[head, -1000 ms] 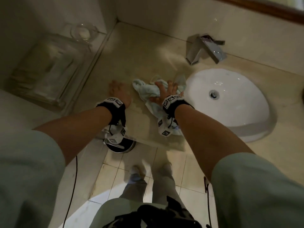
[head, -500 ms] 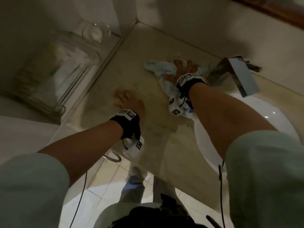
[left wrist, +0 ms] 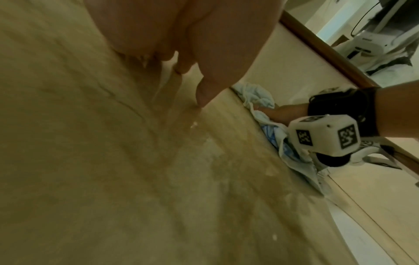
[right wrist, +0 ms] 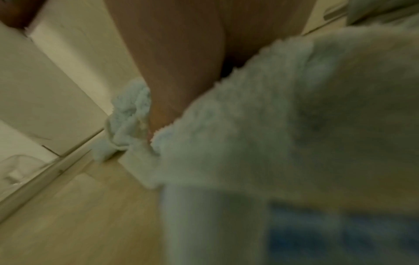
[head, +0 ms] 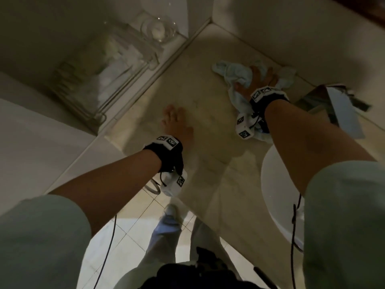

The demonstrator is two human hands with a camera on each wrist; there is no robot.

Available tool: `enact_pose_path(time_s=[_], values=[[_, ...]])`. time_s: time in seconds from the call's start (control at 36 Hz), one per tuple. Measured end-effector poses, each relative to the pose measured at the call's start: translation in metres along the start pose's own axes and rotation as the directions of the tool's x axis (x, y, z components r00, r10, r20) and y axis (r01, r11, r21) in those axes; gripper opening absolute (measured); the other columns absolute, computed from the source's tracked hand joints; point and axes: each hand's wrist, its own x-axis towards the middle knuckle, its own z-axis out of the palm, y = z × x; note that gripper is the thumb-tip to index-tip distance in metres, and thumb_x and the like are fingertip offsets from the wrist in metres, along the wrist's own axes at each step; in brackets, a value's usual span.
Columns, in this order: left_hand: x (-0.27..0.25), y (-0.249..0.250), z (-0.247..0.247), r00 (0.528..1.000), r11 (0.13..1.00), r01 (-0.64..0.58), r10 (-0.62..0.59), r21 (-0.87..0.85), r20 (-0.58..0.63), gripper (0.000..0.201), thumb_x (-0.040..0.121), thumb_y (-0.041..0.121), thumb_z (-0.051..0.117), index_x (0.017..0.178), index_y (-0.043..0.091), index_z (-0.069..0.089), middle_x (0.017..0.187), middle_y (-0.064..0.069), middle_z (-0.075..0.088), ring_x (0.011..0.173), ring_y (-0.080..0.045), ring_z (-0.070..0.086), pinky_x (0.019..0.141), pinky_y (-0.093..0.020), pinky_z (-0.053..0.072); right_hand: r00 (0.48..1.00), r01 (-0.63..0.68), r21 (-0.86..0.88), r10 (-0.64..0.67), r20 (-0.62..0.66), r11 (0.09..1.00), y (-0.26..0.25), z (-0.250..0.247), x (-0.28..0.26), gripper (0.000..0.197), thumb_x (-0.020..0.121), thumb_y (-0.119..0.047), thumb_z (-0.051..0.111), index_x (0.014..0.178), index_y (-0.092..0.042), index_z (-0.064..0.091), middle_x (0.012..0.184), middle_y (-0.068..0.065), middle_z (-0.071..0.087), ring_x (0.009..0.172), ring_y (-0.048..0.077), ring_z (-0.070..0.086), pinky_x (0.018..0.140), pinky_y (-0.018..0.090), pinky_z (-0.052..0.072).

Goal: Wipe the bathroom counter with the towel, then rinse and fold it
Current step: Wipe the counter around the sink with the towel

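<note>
Right hand (head: 255, 81): upper right of the head view, pressed down on the towel (head: 233, 75) with fingers spread across the bunched cloth; whether the fingers curl into the cloth cannot be told from these frames.
Towel: pale blue-white, crumpled on the counter (head: 208, 130) close to the back wall, one tail trailing down under the right wrist toward the basin rim (a blue printed patch shows on that tail, lower right of the right wrist view (right wrist: 317, 233)).
Right wrist view: mostly filled by blurred terry cloth (right wrist: 294, 125), the hand (right wrist: 172, 62) at top centre, sunk into it.
Left hand (head: 177, 124): centre of the head view, flat on bare counter, fingers straight and slightly apart, holding nothing; well apart from the towel.
Left wrist view: palm and fingers (left wrist: 204, 86) at the top of the frame, tips touching the stone (left wrist: 113, 161); towel (left wrist: 256, 96) and right hand (left wrist: 285, 114) at right centre.
Counter: beige stone, darker streaks between the two hands.
Sink (head: 270, 184): white basin at the right edge, partly covered by the right forearm.
Faucet (head: 333, 109): chrome, right of the towel, blurred.
Glass shelf (head: 100, 69): upper left of the head view, beside the counter, with a clear glass bowl (head: 158, 30) at its far end.
</note>
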Motion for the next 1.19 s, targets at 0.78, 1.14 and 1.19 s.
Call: enact_pose_path(time_s=[0.78, 1.14, 1.19], values=[[-0.074, -0.16, -0.079, 0.97, 0.971, -0.187, 0.158, -0.147, -0.186, 0.021, 0.083, -0.009, 0.042, 0.097, 0.002, 0.053, 0.119, -0.026, 0.05, 0.114, -0.036, 0.047, 0.095, -0.039, 0.036, 0.996, 0.044, 0.063, -0.048, 0.075, 0.997, -0.225, 0.088, -0.153, 0.087, 0.084, -0.07, 0.041, 0.151, -0.032, 0.003, 0.158, 0.012, -0.016, 0.145, 0.037, -0.011, 0.111, 0.064, 0.006], [-0.083, -0.167, -0.093, 0.949, 0.974, -0.206, 0.176, -0.096, -0.26, 0.017, 0.083, -0.004, 0.044, 0.095, -0.003, 0.056, 0.114, -0.028, 0.054, 0.109, -0.039, 0.052, 0.091, -0.042, 0.04, 0.936, 0.3, 0.057, -0.306, 0.172, 0.952, -0.259, 0.12, -0.195, 0.084, 0.078, -0.063, 0.062, 0.146, -0.04, 0.02, 0.159, 0.002, -0.007, 0.145, 0.034, -0.006, 0.108, 0.068, 0.003], [-0.081, -0.161, -0.092, 0.946, 0.974, -0.214, 0.188, -0.076, -0.262, 0.015, 0.084, -0.004, 0.043, 0.09, 0.003, 0.053, 0.113, -0.027, 0.053, 0.108, -0.038, 0.051, 0.09, -0.041, 0.039, 0.925, 0.334, 0.038, -0.336, 0.181, 0.942, -0.251, 0.119, -0.199, 0.083, 0.078, -0.06, 0.063, 0.146, -0.04, 0.021, 0.159, 0.001, -0.006, 0.146, 0.033, -0.006, 0.109, 0.068, 0.004]])
